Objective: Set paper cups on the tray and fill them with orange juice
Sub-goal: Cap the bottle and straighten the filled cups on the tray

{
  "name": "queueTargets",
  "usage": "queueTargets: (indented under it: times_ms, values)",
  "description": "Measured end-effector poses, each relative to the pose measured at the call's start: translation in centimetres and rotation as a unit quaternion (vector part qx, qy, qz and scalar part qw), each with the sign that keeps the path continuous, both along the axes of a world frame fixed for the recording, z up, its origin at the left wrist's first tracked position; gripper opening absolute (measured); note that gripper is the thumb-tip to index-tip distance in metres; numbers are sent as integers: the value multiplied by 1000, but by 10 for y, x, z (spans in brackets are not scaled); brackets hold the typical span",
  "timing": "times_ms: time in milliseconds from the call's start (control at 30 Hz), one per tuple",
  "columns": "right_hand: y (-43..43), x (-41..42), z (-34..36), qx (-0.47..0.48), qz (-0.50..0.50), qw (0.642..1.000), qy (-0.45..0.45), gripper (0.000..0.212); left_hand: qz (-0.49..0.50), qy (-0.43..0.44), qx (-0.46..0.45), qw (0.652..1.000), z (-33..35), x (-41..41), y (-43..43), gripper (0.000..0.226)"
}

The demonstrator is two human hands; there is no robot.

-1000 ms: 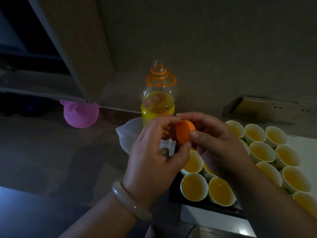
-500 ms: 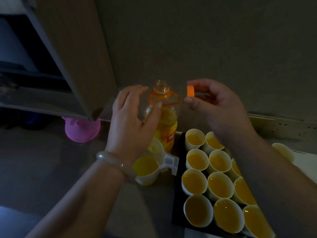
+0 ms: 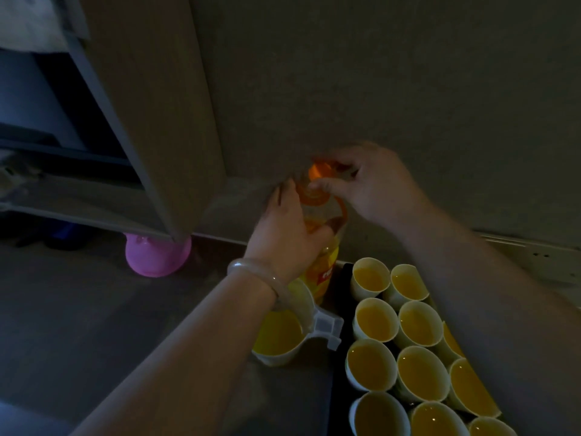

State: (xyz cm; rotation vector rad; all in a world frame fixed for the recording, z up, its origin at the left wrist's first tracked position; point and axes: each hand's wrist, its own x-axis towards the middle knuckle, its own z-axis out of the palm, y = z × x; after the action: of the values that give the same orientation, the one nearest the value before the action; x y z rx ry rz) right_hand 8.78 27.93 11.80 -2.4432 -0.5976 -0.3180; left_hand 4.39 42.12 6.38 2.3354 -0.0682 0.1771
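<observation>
Beside the tray (image 3: 340, 388) of filled paper cups (image 3: 375, 319), found juice bottle (image 3: 323, 273) upright on tabletop (image 3: 94, 325), left hand (image 3: 283, 229) gripping its shoulder, right hand (image 3: 377, 187) fingers pinching orange cap (image 3: 317, 171) at its neck.

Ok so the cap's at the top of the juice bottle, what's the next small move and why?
Probably twist the orange cap down with the right hand while the left hand steadies the bottle. That hand pinches the cap at the bottle's mouth, the left hand grips the body, and the visible cups already hold juice.
</observation>
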Motion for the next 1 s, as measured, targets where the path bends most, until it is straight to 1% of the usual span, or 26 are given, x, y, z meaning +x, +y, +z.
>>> queueTargets:
  times_ms: [233,467,567,633,700,767,800,900,1000]
  values:
    - [6,2,10,-60,14,998,-9,48,23,11,17,1000,-7,-15,-11,87]
    - [8,8,24,-131,45,990,23,43,43,4,31,999,-9,-19,-20,87]
    - [9,11,28,-161,44,985,40,43,37,9,33,999,-11,-18,-18,86]
    - [11,11,28,-172,25,984,24,47,25,23,24,999,-10,-17,-16,86]
    - [15,10,22,-194,2,981,-22,51,22,27,21,999,-10,-17,-15,85]
    - [19,9,17,-202,-6,977,-60,51,27,25,22,999,-9,-17,-16,84]
    - [19,8,17,-197,-7,978,-61,50,29,24,20,999,-9,-18,-16,85]
    - [16,7,23,-182,12,983,-12,46,25,23,21,999,-9,-18,-17,88]
    - [13,9,34,-189,46,980,41,45,36,12,19,999,-11,-18,-18,87]
